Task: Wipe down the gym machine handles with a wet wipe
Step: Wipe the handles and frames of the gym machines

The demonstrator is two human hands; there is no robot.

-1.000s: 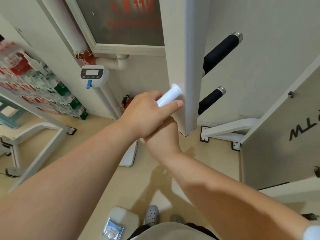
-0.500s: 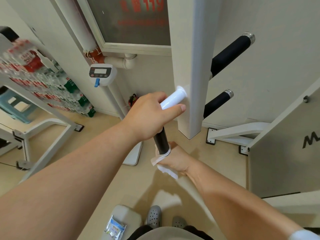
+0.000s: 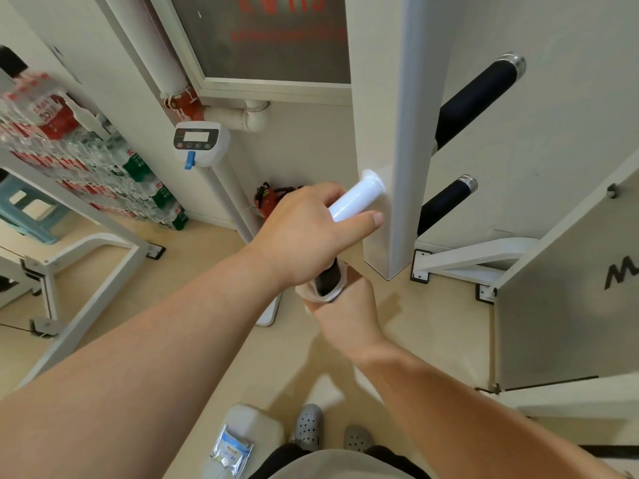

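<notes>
The handle (image 3: 356, 198) sits in the middle of the frame, a white tube that leaves the white post (image 3: 397, 133) and slants down and to the left, turning into a black grip lower down. The wipe (image 3: 337, 294) is wrapped round that black grip. The right hand (image 3: 345, 312) closes round the wipe and the grip from below, just under the left hand. The left hand (image 3: 307, 233) grips the white part of the handle, thumb stretched toward the post.

On the far side of the post, right of centre, two more black handles (image 3: 477, 95) stick out, one above the other, each with a metal end cap. A packet (image 3: 230, 451) lies at the bottom edge on a white block (image 3: 262, 421), just left of the person's grey shoes (image 3: 307, 426). Stacked water bottles (image 3: 86, 160) fill the left side. A small display (image 3: 200, 141) is fixed on a pipe at the upper left of centre.
</notes>
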